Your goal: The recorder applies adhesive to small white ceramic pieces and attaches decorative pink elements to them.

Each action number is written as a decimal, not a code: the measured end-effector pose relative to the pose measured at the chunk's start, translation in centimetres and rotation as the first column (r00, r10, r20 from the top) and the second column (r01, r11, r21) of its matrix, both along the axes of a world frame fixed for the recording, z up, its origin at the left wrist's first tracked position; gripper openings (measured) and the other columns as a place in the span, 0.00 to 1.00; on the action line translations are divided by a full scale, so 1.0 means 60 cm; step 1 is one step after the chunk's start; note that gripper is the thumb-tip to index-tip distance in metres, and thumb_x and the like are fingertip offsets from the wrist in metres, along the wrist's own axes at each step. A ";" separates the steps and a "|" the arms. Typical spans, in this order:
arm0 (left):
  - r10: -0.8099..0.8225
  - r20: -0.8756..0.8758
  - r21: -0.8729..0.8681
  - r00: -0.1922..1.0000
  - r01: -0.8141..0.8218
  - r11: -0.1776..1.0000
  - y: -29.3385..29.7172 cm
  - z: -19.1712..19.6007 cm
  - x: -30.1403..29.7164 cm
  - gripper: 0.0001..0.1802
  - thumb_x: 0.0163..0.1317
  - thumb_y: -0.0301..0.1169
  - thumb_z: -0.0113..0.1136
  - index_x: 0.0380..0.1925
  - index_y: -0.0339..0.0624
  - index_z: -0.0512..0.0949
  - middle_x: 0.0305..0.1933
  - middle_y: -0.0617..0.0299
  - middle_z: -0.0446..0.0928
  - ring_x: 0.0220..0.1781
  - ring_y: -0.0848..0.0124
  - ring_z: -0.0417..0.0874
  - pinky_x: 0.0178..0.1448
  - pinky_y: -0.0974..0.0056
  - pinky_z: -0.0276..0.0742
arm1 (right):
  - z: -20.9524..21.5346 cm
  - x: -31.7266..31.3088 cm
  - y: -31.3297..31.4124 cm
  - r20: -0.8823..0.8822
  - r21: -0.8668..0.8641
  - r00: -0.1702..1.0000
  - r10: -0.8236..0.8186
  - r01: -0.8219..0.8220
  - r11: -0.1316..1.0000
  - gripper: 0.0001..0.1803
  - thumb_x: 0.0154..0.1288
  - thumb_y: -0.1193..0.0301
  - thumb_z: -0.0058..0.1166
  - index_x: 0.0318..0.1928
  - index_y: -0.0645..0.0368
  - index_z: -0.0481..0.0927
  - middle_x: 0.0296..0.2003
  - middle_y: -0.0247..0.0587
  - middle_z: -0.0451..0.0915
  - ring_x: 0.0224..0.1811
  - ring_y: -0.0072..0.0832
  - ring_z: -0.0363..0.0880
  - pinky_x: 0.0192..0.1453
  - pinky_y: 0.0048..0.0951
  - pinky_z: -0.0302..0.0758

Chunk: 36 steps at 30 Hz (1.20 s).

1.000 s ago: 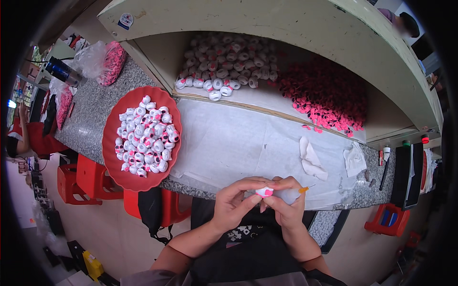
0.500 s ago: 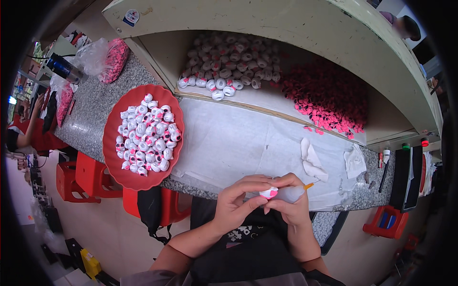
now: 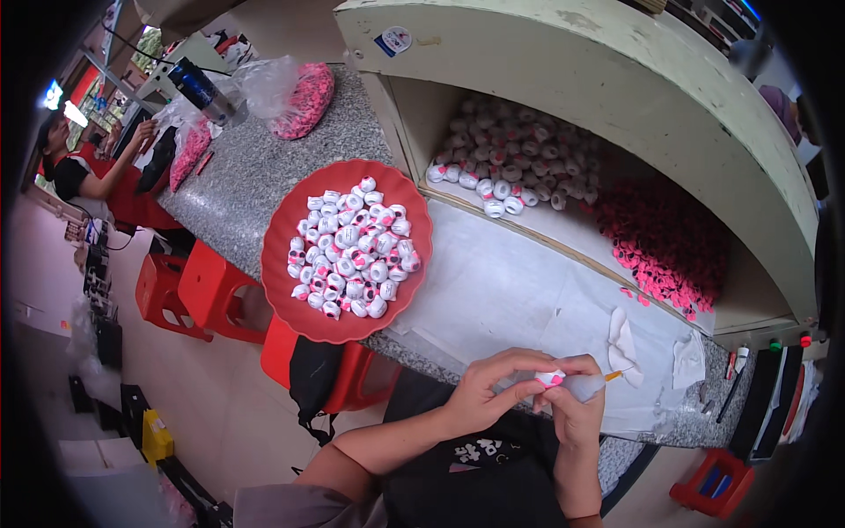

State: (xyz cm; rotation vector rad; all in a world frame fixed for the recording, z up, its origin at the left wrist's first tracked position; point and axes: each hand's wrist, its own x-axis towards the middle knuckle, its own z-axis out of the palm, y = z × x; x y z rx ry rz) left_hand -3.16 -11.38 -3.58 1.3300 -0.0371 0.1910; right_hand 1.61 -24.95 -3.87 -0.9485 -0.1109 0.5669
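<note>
My left hand (image 3: 493, 396) pinches a small rounded white piece with pink on it (image 3: 550, 378) between thumb and fingers. Right against it, my right hand (image 3: 576, 418) is closed around a translucent squeeze bottle (image 3: 584, 386), whose thin orange nozzle (image 3: 613, 376) points away to the right. Both hands meet over the near edge of the worktop, and my fingers partly cover the piece. To their left stands a red scalloped bowl (image 3: 278, 295) with many similar white-and-pink pieces (image 3: 352, 251).
White paper (image 3: 493, 273) covers the worktop before a shelf (image 3: 563, 44) holding heaped white pieces (image 3: 519, 145) and pink pieces (image 3: 660, 260). Crumpled tissue (image 3: 621, 343) lies at right. Red stools (image 3: 220, 290) stand below; another person (image 3: 97, 172) sits far left.
The whole view has swung, so the bowl, shelf and hands appear farther right in the picture. Both hands keep their hold on the white-and-pink piece and the bottle.
</note>
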 end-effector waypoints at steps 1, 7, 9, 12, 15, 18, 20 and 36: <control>0.064 0.055 0.128 0.996 -0.071 0.989 0.016 0.006 0.000 0.12 0.49 0.18 0.51 0.37 0.33 0.71 0.41 0.51 0.72 0.47 0.63 0.70 0.52 0.62 0.63 | 0.005 0.001 0.004 0.005 -0.002 1.000 0.000 0.000 1.000 0.17 0.43 0.87 0.51 0.37 0.66 0.67 0.29 0.49 0.72 0.22 0.28 0.72 0.22 0.24 0.73; 0.562 0.350 0.764 0.750 -0.575 0.291 0.181 0.045 0.013 0.18 0.41 0.22 0.58 0.37 0.37 0.70 0.47 0.52 0.66 0.50 0.59 0.66 0.52 0.61 0.60 | -0.009 0.028 -0.025 0.105 -0.167 0.992 0.072 -0.054 0.984 0.26 0.44 0.86 0.50 0.48 0.65 0.62 0.30 0.46 0.72 0.22 0.21 0.69 0.23 0.19 0.69; 0.563 0.403 0.783 0.721 -0.591 0.196 0.179 0.059 0.035 0.20 0.40 0.22 0.58 0.39 0.38 0.70 0.50 0.52 0.63 0.52 0.58 0.63 0.54 0.60 0.57 | -0.004 0.032 -0.024 0.132 -0.172 0.991 0.018 0.005 0.985 0.26 0.45 0.86 0.48 0.48 0.64 0.60 0.31 0.45 0.70 0.23 0.21 0.68 0.23 0.19 0.68; 0.307 0.396 0.758 0.865 -0.497 0.423 0.129 0.079 0.112 0.17 0.42 0.23 0.58 0.37 0.39 0.71 0.40 0.54 0.70 0.46 0.59 0.67 0.50 0.59 0.60 | 0.001 0.028 -0.023 0.166 -0.162 0.984 -0.062 0.090 0.983 0.25 0.43 0.84 0.46 0.45 0.62 0.59 0.33 0.45 0.66 0.24 0.23 0.66 0.21 0.19 0.66; 0.178 0.464 0.833 0.868 -0.495 0.245 0.097 0.048 0.218 0.14 0.40 0.25 0.57 0.31 0.40 0.73 0.30 0.57 0.73 0.38 0.61 0.70 0.44 0.58 0.63 | 0.002 0.018 -0.032 0.225 -0.138 0.972 -0.063 0.096 0.986 0.21 0.40 0.81 0.42 0.40 0.59 0.58 0.35 0.48 0.62 0.24 0.27 0.66 0.21 0.21 0.65; 0.183 0.453 0.890 0.872 -0.454 -0.041 0.082 -0.009 0.321 0.11 0.38 0.26 0.52 0.26 0.42 0.76 0.27 0.58 0.73 0.34 0.62 0.73 0.44 0.60 0.64 | -0.002 0.013 -0.051 0.265 -0.145 0.962 -0.071 0.112 0.983 0.18 0.39 0.81 0.38 0.37 0.58 0.58 0.36 0.50 0.61 0.24 0.30 0.66 0.22 0.24 0.66; 0.163 0.544 0.839 0.823 -0.533 -0.107 0.070 -0.030 0.341 0.11 0.38 0.26 0.51 0.26 0.41 0.77 0.26 0.58 0.73 0.34 0.63 0.73 0.45 0.61 0.64 | -0.004 0.011 -0.061 0.261 -0.173 0.960 -0.098 0.146 0.974 0.16 0.41 0.81 0.38 0.36 0.59 0.59 0.37 0.49 0.62 0.27 0.31 0.67 0.24 0.27 0.68; -0.074 -0.212 -0.020 0.975 0.072 0.997 0.036 0.021 0.135 0.12 0.50 0.19 0.51 0.37 0.34 0.72 0.40 0.56 0.73 0.37 0.72 0.74 0.43 0.69 0.69 | 0.035 0.013 -0.079 0.277 -0.188 0.921 -0.273 0.331 0.925 0.19 0.46 0.80 0.46 0.43 0.68 0.64 0.35 0.43 0.63 0.34 0.30 0.71 0.29 0.27 0.76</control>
